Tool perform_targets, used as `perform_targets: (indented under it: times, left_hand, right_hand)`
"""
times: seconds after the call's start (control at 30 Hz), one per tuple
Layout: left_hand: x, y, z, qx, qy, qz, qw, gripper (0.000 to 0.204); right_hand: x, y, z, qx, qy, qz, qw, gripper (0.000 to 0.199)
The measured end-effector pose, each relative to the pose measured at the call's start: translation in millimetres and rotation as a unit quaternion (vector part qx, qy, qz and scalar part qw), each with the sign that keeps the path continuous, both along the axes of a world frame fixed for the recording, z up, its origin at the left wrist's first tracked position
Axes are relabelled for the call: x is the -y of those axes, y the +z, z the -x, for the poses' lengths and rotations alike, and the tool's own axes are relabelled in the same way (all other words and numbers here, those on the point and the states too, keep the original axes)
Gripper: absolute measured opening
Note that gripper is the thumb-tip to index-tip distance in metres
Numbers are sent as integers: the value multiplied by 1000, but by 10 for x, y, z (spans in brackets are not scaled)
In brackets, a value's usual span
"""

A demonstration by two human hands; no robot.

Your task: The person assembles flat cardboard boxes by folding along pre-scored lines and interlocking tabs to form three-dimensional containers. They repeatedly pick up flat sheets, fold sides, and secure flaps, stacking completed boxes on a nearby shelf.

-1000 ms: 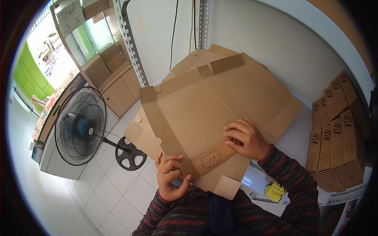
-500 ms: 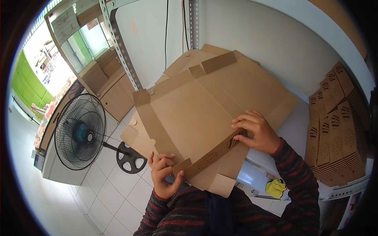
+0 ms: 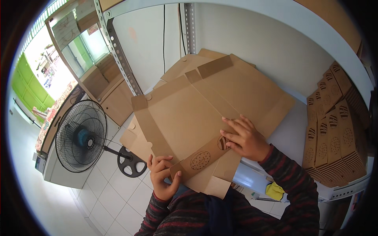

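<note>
A flat, unfolded cardboard box [image 3: 185, 118] lies before me on top of other brown cardboard sheets. Its near side flap [image 3: 201, 160], printed with dark doughnut drawings, is folded inward over the panel. At the flap's left end my left hand [image 3: 163, 179] pinches the corner, thumb on top and the other fingers curled beside it. My right hand [image 3: 246, 139] rests on the flap's right end, palm down with fingers stretched out and apart, covering part of the print.
Stacks of folded printed boxes [image 3: 334, 133] stand at the right. A black standing fan [image 3: 80, 135] is on the tiled floor at the left, near a wooden cabinet [image 3: 118, 96]. A perforated metal shelf post [image 3: 118, 51] rises behind the cardboard. A yellow cloth [image 3: 275, 191] lies low at right.
The printed flap has tipped inward from nearly upright to lying against the panel. My right hand has moved left, and its fingers have straightened. My left hand stays at the corner.
</note>
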State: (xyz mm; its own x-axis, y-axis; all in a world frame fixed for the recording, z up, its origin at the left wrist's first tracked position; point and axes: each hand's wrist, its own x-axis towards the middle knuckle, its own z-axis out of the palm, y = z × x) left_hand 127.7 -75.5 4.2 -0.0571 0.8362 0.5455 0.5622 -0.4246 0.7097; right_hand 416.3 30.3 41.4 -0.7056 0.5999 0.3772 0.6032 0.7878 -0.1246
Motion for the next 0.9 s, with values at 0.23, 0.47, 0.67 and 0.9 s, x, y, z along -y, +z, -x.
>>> perform_targets:
  times: [0.23, 0.47, 0.67, 0.9]
  left_hand:
    - [-13, -6, -9, -6, 14, 4, 1000, 13]
    - [-43, 47, 86, -34, -19, 9, 999, 11]
    - [-116, 144, 80, -39, -50, 24, 998, 12]
    - [-146, 74, 87, -33, -42, 5, 999, 12]
  right_hand:
    - [22, 23, -77, 20, 4, 53, 998, 48]
    - [-39, 695, -384, 2, -22, 166, 986, 55]
    - [29, 551, -537, 96, 27, 300, 949, 56]
    - [103, 685, -512, 165, -104, 150, 969, 50]
